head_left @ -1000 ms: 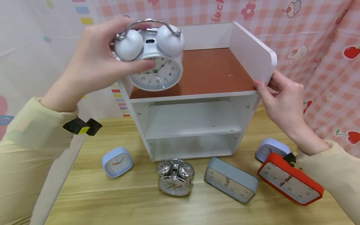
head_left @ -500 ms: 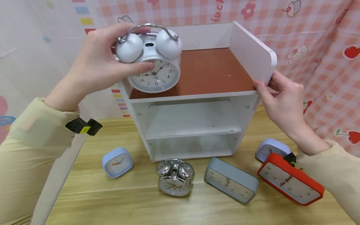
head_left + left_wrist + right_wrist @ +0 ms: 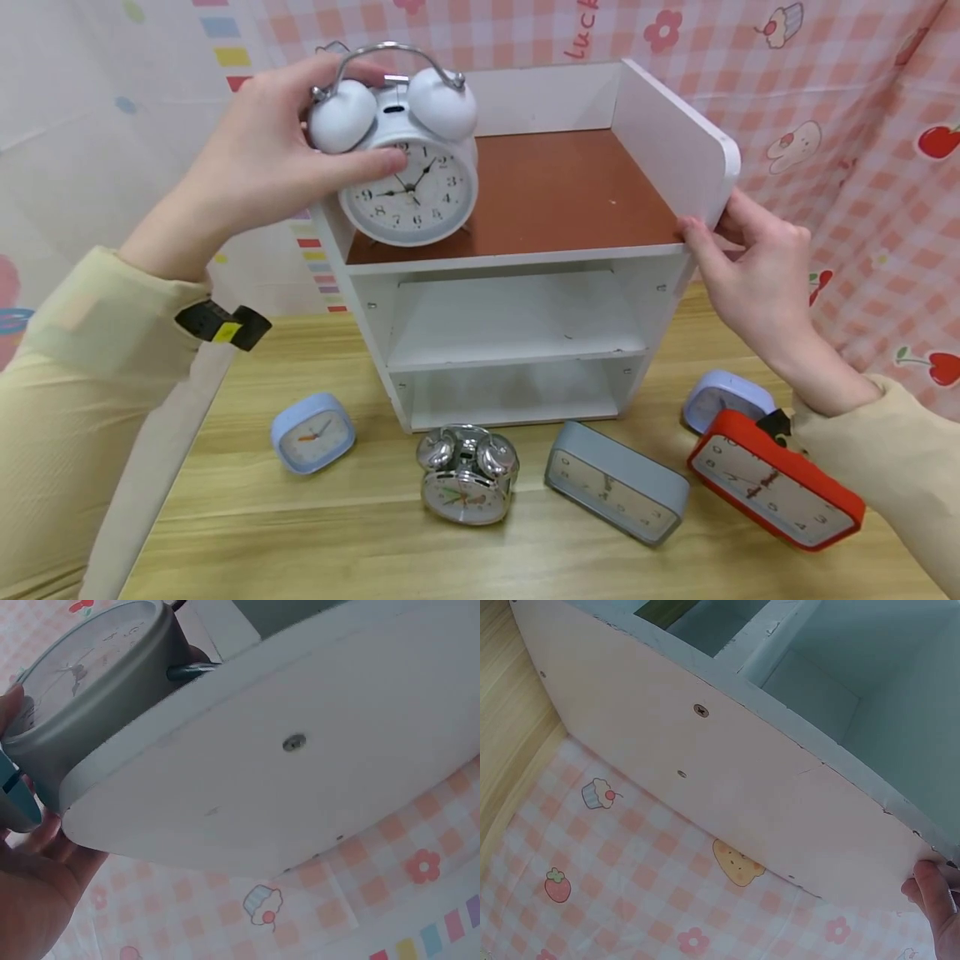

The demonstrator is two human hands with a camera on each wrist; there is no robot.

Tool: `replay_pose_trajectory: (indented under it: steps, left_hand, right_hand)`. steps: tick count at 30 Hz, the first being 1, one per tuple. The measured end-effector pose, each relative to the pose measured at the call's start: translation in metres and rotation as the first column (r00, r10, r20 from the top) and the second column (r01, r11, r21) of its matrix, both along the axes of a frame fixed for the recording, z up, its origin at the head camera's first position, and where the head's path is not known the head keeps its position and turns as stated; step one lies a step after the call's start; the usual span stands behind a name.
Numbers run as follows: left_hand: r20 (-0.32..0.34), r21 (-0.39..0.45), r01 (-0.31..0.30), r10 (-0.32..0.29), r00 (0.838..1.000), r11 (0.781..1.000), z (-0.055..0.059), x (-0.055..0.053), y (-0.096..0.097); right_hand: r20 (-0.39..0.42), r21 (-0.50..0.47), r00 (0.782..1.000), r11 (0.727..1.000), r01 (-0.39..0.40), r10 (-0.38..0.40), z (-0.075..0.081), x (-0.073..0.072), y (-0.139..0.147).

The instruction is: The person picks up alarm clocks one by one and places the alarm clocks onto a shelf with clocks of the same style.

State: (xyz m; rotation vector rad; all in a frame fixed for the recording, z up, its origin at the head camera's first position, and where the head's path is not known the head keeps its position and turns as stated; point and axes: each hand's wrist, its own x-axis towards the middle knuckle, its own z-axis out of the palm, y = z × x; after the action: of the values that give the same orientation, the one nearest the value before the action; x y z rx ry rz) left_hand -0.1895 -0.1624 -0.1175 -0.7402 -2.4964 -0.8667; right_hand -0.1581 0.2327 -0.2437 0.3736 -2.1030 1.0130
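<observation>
My left hand (image 3: 262, 158) grips a white twin-bell alarm clock (image 3: 438, 200) from its left side, thumb across the face and the other fingers behind. The clock is upright over the front left of the brown top (image 3: 555, 192) of a white shelf unit (image 3: 517, 258), its little feet close to that surface. In the left wrist view the clock's rim (image 3: 112, 697) shows beside the unit's side panel (image 3: 247, 780). My right hand (image 3: 761, 267) pinches the front edge of the right side panel (image 3: 675, 133), thumb inside, fingers outside; the right wrist view shows its fingers (image 3: 934, 896) there.
On the wooden table (image 3: 375, 558) before the unit stand a small blue clock (image 3: 313, 433), a silver twin-bell clock (image 3: 467, 475), a grey-blue oblong clock (image 3: 618, 483), a red oblong clock (image 3: 776, 479) and a lilac clock (image 3: 727, 398). Patterned cloth (image 3: 847, 50) hangs behind.
The white alarm clock has shifted slightly left and tipped back, so its face now shows more fully. My right hand has stayed on the side panel.
</observation>
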Motion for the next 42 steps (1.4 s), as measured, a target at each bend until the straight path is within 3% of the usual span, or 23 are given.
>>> replay_pose_trajectory:
  steps: [4, 14, 18, 27, 34, 37, 42]
  left_hand:
    - [-0.050, -0.049, -0.047, 0.045, 0.998, 0.998, 0.000, -0.002, 0.001]
    - [0.012, 0.096, 0.000, -0.002, 1.000, 0.995, -0.006, -0.006, 0.001]
    - [0.000, 0.070, -0.019, 0.019, 1.000, 0.997, -0.006, -0.007, 0.002]
    - [0.048, 0.013, -0.079, 0.079, 0.996, 0.997, -0.002, -0.011, 0.004]
    - [0.072, -0.021, -0.072, 0.073, 0.995, 0.997, 0.000, -0.014, 0.009]
    - [0.068, -0.007, -0.062, 0.062, 0.996, 0.998, 0.000, -0.014, 0.009]
    - [0.009, 0.044, -0.046, 0.045, 0.999, 0.998, -0.006, -0.008, 0.004]
  right_hand:
    - [-0.001, -0.001, 1.000, 1.000, 0.000, 0.000, -0.001, 0.001, 0.000]
    - [0.006, 0.001, 1.000, 1.000, 0.003, -0.003, -0.001, 0.000, 0.000]
    - [0.012, 0.001, 1.000, 1.000, 0.007, -0.007, -0.001, 0.000, 0.000]
    - [0.007, 0.000, 1.000, 1.000, 0.007, -0.007, -0.001, 0.000, 0.000]
    - [0.000, 0.001, 1.000, 1.000, 0.011, -0.011, -0.002, 0.000, 0.002]
    - [-0.002, -0.009, 1.000, 1.000, 0.009, -0.009, -0.003, 0.000, 0.002]
    - [-0.014, -0.008, 1.000, 1.000, 0.004, -0.004, -0.003, 0.000, 0.000]
